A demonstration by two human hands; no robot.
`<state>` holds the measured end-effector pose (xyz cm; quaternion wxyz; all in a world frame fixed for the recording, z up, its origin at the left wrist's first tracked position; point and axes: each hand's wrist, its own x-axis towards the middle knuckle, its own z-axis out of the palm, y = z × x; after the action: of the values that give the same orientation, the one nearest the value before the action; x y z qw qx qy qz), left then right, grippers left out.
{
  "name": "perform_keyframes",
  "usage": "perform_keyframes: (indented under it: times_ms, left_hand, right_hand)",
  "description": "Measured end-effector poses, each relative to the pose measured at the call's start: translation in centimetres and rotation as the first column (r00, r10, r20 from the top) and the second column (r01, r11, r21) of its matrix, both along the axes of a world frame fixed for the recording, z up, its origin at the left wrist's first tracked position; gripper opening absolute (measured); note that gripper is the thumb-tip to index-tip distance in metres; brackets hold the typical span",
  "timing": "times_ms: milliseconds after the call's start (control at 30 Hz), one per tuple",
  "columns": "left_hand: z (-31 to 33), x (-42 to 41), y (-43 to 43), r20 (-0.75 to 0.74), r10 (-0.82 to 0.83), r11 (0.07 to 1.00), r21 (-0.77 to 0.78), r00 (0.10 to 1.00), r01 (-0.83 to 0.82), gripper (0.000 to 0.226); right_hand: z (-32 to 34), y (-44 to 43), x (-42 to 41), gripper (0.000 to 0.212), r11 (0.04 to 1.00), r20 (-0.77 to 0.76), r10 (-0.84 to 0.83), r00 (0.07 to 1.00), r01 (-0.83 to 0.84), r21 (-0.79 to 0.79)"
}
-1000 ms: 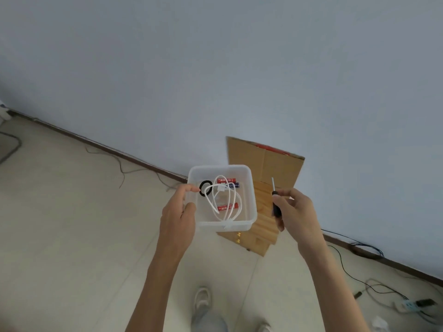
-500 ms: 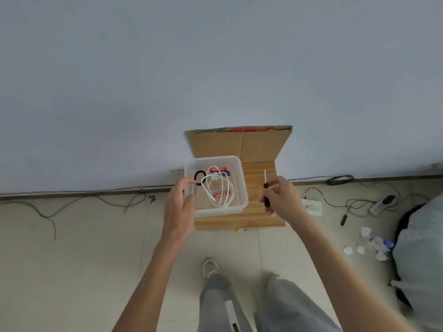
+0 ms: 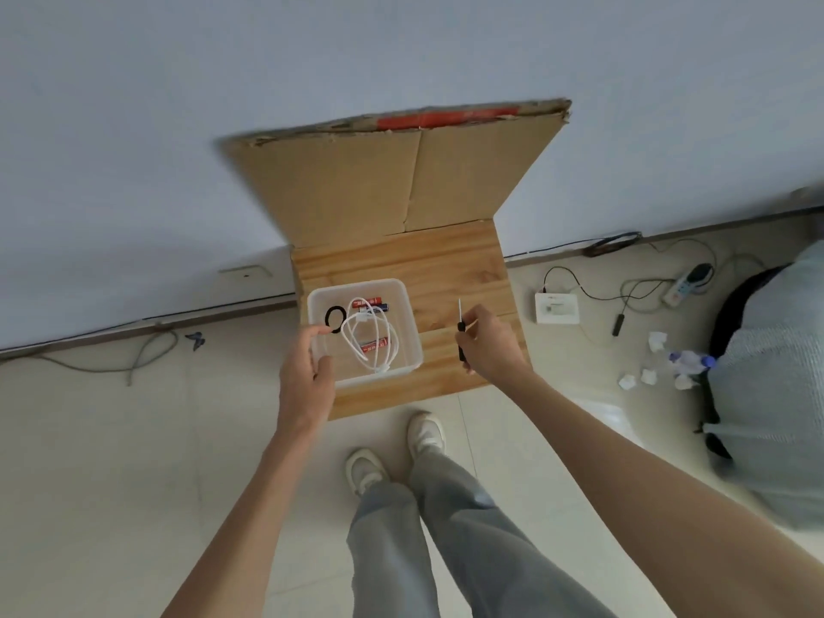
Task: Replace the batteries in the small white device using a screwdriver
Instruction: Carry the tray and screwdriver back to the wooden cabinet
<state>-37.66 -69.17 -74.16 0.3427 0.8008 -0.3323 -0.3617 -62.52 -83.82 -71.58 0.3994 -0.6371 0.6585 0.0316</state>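
White translucent plastic tub [image 3: 356, 382], its near-left corner clamped in the grip of the left hand [image 3: 307, 376], sits on or just above the small pale wooden table [image 3: 446, 260]; red-and-blue batteries [image 3: 372, 301] and a coiled white cable [image 3: 370, 336] lie inside; the right hand [image 3: 490, 345] has its grip pinched round a thin black-handled screwdriver [image 3: 460, 325]; the small white device cannot be picked out. Setting-up stage, by the look of it; next, let go of the tub and find the device's cover screw.

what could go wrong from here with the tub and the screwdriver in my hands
The left hand grips the plastic tub by one corner only; it may tip and spill the batteries and white cable. The right hand pinches the screwdriver in its fingertips; it could slip and drop.
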Motion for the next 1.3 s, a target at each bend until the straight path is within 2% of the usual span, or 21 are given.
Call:
perform_keyframes:
  times_ms: [133, 300, 633, 900, 1167, 1300]
  left_hand:
    - [-5.2, 0.1, -1.1, 0.025, -0.025, 1.000, 0.009, 0.999, 0.025, 0.054]
    - [-9.0, -0.4, -1.9, 0.002, -0.008, 1.000, -0.006, 1.000, 0.008, 0.054]
    - [-10.6, -2.0, -2.5, 0.012, -0.027, 0.998, -0.051, 1.000, 0.028, 0.050]
    - [-10.5, -1.6, -2.5, 0.036, -0.080, 0.996, -0.045, 0.996, 0.082, 0.032]
    - [-6.5, -0.2, -2.4, 0.024, -0.107, 0.994, 0.029, 0.994, 0.106, 0.044]
    - [-1.4, 0.8, -3.4, 0.167, -0.220, 0.974, 0.091, 0.961, 0.207, 0.056]
  right_hand:
    - [-6.1, -1.1, -0.5, 0.016, 0.997, -0.049, 0.076, 0.996, -0.078, -0.030]
    - [-10.3, -1.5, 0.1, 0.022, 0.988, -0.038, 0.136, 0.990, -0.138, -0.066]
    - [-13.2, -2.1, -0.4, 0.014, 0.975, -0.026, 0.161, 0.987, -0.163, -0.150]
    - [-13.6, -2.0, -0.4, 0.024, 0.972, -0.008, 0.147, 0.989, -0.146, -0.185]
    - [-10.7, -1.6, -0.3, 0.037, 0.983, -0.050, 0.130, 0.990, -0.136, -0.124]
    - [-5.7, -2.1, 0.7, 0.037, 0.986, -0.102, 0.118, 0.988, -0.128, -0.102]
